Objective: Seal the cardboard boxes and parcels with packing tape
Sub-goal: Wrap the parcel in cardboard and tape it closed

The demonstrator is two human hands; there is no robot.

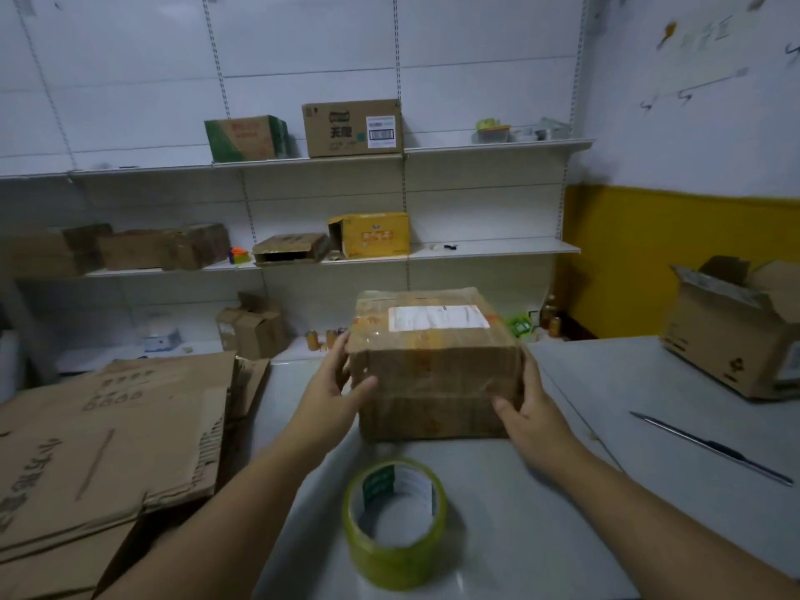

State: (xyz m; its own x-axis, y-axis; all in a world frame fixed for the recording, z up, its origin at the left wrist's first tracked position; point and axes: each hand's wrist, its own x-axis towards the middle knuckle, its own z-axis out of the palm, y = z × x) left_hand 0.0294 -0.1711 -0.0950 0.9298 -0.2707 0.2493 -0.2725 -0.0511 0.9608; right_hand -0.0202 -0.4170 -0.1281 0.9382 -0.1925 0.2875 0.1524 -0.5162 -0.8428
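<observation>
Two hands on one parcel (433,365), head view only.

Parcel: brown cardboard box, wrapped in shiny clear tape, white shipping label (437,318) on its top face towards the far edge. It appears to sit on the grey desk (519,556), about at the middle, straight ahead of me.

Left hand (333,387): grips the parcel's left front edge, thumb laid across the front face, fingers running up the left side.

Right hand (526,409): grips the right front edge low down, thumb on the front face; the fingers go round the right side and I cannot see them.

Tape roll (394,521): yellowish-green, white and green printing inside the core, lying flat on the desk between my forearms, nearer to me than the parcel and apart from it. Neither hand touches it.

Knife (710,447): long thin blade with a dark handle, flat on the desk to the right, well apart from the parcel.

Open carton (736,339): far right of the desk, flaps up, contents not visible.

Flattened cartons (108,448): a stack to the left of the desk, printed characters on the top sheet.

Wall shelves behind:
- upper shelf: green-and-brown box (246,138) beside a brown box with a barcode label (353,128);
- middle shelf: yellow box (372,235) with one end open, plus several brown boxes to the left, blurred.
</observation>
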